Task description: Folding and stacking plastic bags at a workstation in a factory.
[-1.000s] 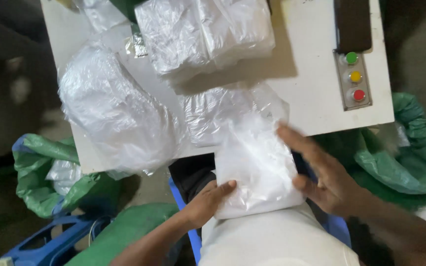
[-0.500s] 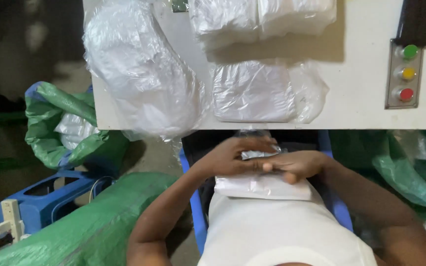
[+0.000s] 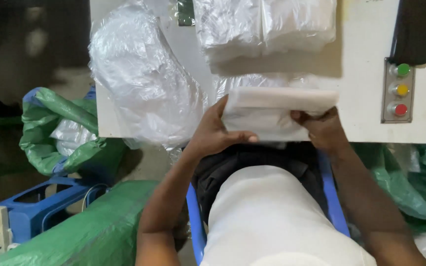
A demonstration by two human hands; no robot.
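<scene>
Folded white fabric pad [image 3: 272,116]: raised from lap to the counter [image 3: 361,74] edge since earlier. Left hand [image 3: 215,133] and right hand [image 3: 324,129] fingers grasp opposite ends, keeping it level.

On the white bench [image 3: 361,59] lie a crumpled clear plastic bag [image 3: 144,83] at the left and a stack of bagged white packs [image 3: 267,24] at the top. A panel with green, yellow and red buttons [image 3: 399,89] sits at the right. Below the bench stand a green sack [image 3: 50,128] and a blue plastic stool [image 3: 40,207].
</scene>
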